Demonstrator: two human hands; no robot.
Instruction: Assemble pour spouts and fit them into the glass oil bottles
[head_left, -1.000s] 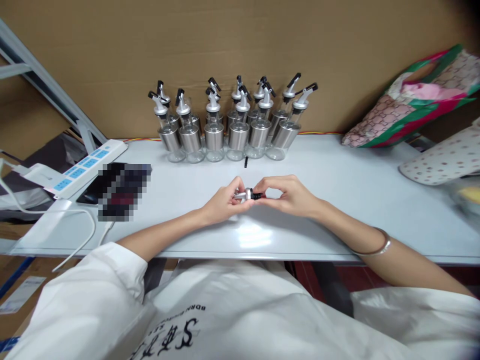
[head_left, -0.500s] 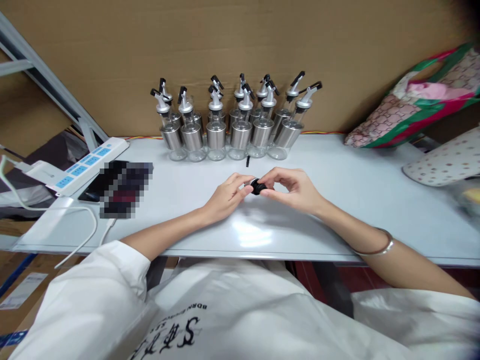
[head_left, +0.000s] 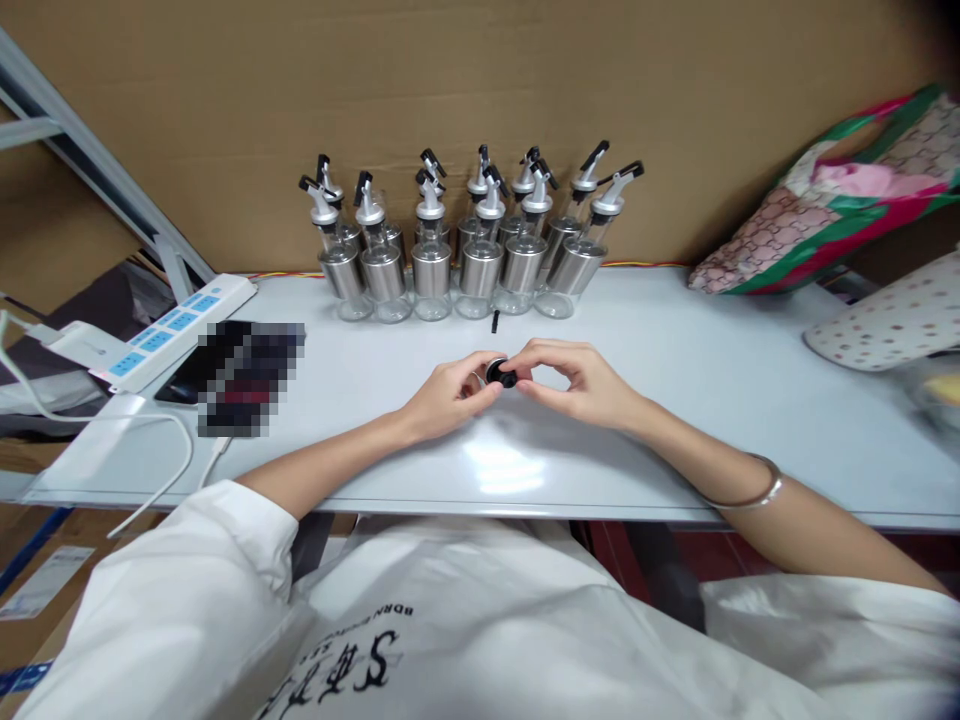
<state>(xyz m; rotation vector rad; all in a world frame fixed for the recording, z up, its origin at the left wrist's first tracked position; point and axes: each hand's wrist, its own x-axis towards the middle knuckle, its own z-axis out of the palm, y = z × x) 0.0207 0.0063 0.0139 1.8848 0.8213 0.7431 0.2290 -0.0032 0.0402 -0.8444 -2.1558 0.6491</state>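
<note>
My left hand (head_left: 446,397) and my right hand (head_left: 574,380) meet over the middle of the white table (head_left: 720,400). Between their fingertips they pinch a small silver-and-black pourer cap (head_left: 498,373), with its round black end turned toward me. Both wrists rest on the tabletop. Behind the hands, several glass-and-steel oil bottles (head_left: 480,265) with the same silver pourer tops stand in rows against the cardboard wall. A tiny black piece (head_left: 495,321) lies on the table just in front of the bottles.
A white power strip (head_left: 176,330) with a plugged-in cable (head_left: 161,445) and a dark phone (head_left: 225,370) lie at the left. A colourful bag (head_left: 825,200) and a spotted pouch (head_left: 885,325) sit at the right. A metal shelf brace (head_left: 90,160) rises at far left.
The cap, held sideways with its silver body showing, has been turned so its black round end faces me. Both hands shifted slightly toward the bottles.
</note>
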